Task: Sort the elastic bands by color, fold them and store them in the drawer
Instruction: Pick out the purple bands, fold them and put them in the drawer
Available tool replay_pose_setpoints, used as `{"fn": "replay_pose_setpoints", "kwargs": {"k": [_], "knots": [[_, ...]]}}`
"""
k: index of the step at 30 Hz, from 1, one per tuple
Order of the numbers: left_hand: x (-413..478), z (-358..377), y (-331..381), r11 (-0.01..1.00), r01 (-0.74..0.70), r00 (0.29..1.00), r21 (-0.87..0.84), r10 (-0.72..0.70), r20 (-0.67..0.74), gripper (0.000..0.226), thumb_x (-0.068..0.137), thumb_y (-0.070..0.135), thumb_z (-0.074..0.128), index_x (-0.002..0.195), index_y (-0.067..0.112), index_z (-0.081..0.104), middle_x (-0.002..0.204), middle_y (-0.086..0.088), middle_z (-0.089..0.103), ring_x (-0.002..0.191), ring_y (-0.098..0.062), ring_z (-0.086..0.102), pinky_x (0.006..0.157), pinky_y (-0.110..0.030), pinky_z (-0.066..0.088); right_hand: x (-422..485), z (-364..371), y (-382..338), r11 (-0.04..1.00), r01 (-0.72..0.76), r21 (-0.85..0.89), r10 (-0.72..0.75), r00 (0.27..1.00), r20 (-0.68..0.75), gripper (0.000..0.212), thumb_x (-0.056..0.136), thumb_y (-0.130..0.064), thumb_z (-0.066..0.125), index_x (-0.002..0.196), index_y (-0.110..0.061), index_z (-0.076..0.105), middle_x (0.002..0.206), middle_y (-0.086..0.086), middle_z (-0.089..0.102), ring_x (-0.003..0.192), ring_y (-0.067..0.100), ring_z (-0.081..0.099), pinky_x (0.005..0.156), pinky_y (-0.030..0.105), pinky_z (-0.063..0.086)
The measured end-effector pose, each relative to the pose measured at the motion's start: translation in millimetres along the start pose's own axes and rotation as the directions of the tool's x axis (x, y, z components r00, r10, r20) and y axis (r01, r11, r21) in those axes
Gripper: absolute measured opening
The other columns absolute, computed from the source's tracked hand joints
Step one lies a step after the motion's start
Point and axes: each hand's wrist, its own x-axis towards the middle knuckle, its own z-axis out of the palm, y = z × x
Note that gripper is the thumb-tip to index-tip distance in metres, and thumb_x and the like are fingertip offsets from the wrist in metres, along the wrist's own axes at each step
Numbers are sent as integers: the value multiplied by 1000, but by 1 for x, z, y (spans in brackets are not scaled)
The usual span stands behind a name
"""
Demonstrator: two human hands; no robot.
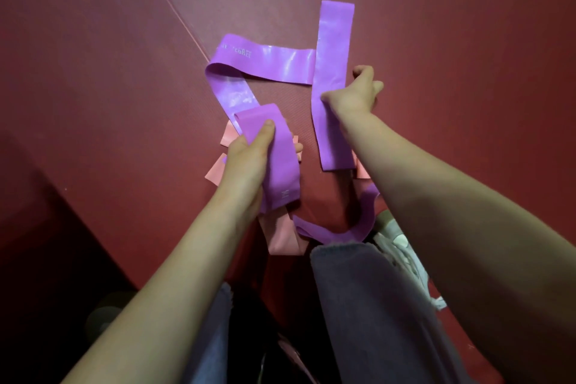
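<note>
The left hand [249,162] pinches a folded end of the purple band [268,62], thumb on top; the right hand [355,93] is clenched on another stretch of it. The rest lies looped on the red mat [124,72]. To fold well, keep the edges aligned and the band taut. It looks thin, glossy and slippery; the pink bands [283,237] beneath look matte. No drawer is visible.

Purple elastic band [265,62], glossy, faint pale lettering (unreadable). Pink elastic band [285,235] underneath, salmon tone. Dark red floor mat [93,72], plain. Grey-blue jeans [367,305]. White sneaker [396,246].
</note>
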Motion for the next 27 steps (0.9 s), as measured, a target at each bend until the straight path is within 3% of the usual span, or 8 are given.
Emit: {"fn": "replay_pose_setpoints", "kwargs": {"k": [4, 8, 10, 13, 15, 17, 20, 27], "knots": [[1, -6, -6, 1000, 17, 999, 25, -16, -38, 19, 93, 21, 46, 83, 12, 60, 69, -4, 67, 61, -14, 63, 70, -27, 53, -12, 0, 0, 943, -104, 315, 86, 994, 70, 59, 71, 8, 64, 126, -2, 43, 127, 18, 45, 91, 19, 46, 88, 25, 43], [2, -6, -2, 977, 174, 985, -124, -173, 23, 23, 93, 25, 46, 93, 11, 64, 91, -6, 65, 81, -15, 61, 91, -32, 47, -53, -17, 6, 762, -389, 518, 196, 901, 387, 54, 77, 16, 53, 128, 6, 41, 77, 16, 60, 49, 9, 46, 43, 12, 38], [2, -2, 0, 962, 229, 972, -147, -220, 80, 30, 94, 27, 44, 105, 6, 62, 90, -8, 66, 78, -14, 62, 84, -25, 50, -75, -23, 15, 738, -472, 483, 161, 817, 554, 51, 81, 16, 46, 130, 5, 40, 89, 16, 69, 47, 2, 48, 48, 9, 37], [1, -3, -7, 981, 194, 980, -25, -192, 53, 29, 94, 23, 43, 104, 4, 62, 79, -5, 70, 72, -13, 65, 79, -25, 52, -90, -28, 32, 673, -570, 471, 63, 679, 732, 51, 80, 17, 39, 126, -4, 48, 95, 5, 70, 76, 9, 60, 86, 20, 46], [0, -9, -14, 981, 174, 984, 84, -176, 13, 32, 90, 27, 50, 110, 4, 61, 95, -10, 69, 85, -21, 65, 83, -32, 51, -88, -32, 40, 692, -570, 443, 48, 649, 759, 47, 77, 15, 40, 113, -10, 59, 80, 1, 70, 74, 12, 62, 80, 25, 52], [-3, -14, -17, 969, 188, 981, 163, -194, 18, 36, 88, 31, 54, 113, 6, 60, 107, -13, 67, 87, -23, 64, 74, -28, 53, -84, -34, 40, 720, -537, 440, 47, 669, 741, 35, 76, 5, 44, 101, -11, 62, 78, 4, 67, 71, 13, 59, 71, 25, 49], [-5, -15, -18, 953, 205, 972, 224, -225, 63, 29, 90, 28, 52, 109, 9, 61, 105, -12, 66, 88, -22, 62, 83, -33, 47, -79, -34, 30, 698, -529, 483, 98, 738, 668, 15, 87, -12, 48, 81, -14, 61, 63, -2, 65, 57, 9, 59, 59, 21, 48], [-6, -14, -10, 982, 99, 994, 163, -105, 23, 17, 92, 28, 48, 85, 18, 60, 88, -2, 66, 86, -18, 64, 87, -34, 50, -80, -34, 9, 848, -154, 508, -75, 912, 403, 27, 82, 5, 46, 80, -20, 56, 74, 4, 57, 62, 11, 51, 57, 23, 42]]}}
